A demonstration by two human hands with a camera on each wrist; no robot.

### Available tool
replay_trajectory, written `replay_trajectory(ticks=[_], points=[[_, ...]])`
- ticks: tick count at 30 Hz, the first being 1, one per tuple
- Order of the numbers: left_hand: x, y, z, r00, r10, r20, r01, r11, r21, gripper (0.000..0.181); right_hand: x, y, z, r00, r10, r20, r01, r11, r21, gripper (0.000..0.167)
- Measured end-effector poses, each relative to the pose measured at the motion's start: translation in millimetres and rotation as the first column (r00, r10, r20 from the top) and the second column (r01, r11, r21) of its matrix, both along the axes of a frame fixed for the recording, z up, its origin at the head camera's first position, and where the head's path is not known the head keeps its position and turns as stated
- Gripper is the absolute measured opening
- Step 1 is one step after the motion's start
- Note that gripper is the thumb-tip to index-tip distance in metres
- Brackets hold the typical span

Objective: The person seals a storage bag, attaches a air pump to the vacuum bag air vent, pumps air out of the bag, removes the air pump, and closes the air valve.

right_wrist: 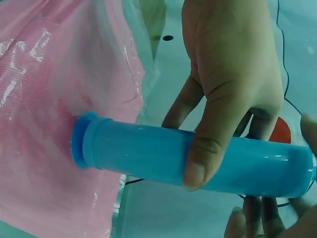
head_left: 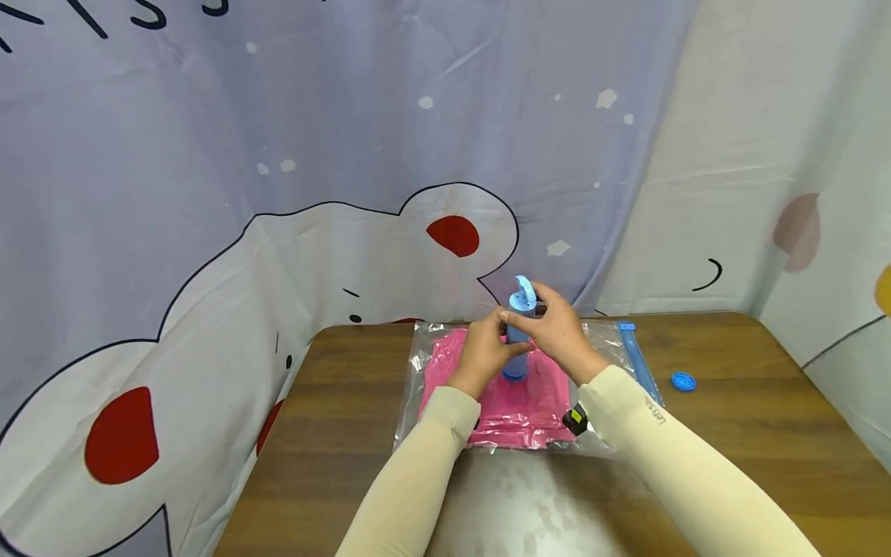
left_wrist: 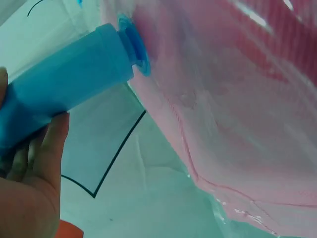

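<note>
In the head view, a blue tube like a hand pump stands with its flared base on a pink folded item inside a clear bag. On its top is a light blue curved handle. My left hand grips the tube's middle, thumb across its front, as the right wrist view also shows on the pump. My right hand holds the upper part below the handle. The left wrist view has the base against the bag; the handle is hidden there.
The clear bag lies flat on the wooden table, with a blue zip strip along its right edge. A round blue cap sits to the right. A printed curtain hangs behind the table.
</note>
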State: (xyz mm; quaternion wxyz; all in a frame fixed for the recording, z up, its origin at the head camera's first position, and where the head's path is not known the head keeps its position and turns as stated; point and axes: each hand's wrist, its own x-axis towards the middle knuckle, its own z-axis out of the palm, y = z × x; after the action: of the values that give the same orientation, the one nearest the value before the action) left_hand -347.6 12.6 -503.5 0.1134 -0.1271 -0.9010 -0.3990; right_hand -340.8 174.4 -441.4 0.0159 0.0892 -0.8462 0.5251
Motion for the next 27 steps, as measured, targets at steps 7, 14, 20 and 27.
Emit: replay_trajectory(ticks=[7, 14, 20, 27], points=[[2.5, 10.3, 2.4, 0.993, 0.105, -0.046, -0.106, 0.994, -0.025, 0.065, 2.2, 0, 7.0, 0.992, -0.086, -0.095, 0.093, 0.993, 0.07, 0.069], [3.4, 14.2, 0.8, 0.988, 0.147, -0.047, -0.148, 0.989, -0.027, 0.062, 2.1, 0, 9.8, 0.984, -0.103, -0.149, 0.125, 0.981, 0.149, 0.059], [3.5, 6.0, -1.2, 0.996, 0.087, 0.008, -0.088, 0.995, 0.036, 0.066, 1.7, 0, 10.7, 0.983, -0.1, -0.156, 0.125, 0.979, 0.16, 0.055], [2.6, -10.3, 8.1, 0.985, -0.102, 0.142, 0.091, 0.992, 0.084, 0.07, -0.5, 2, 11.7, 0.989, -0.063, -0.133, 0.089, 0.976, 0.201, 0.042]])
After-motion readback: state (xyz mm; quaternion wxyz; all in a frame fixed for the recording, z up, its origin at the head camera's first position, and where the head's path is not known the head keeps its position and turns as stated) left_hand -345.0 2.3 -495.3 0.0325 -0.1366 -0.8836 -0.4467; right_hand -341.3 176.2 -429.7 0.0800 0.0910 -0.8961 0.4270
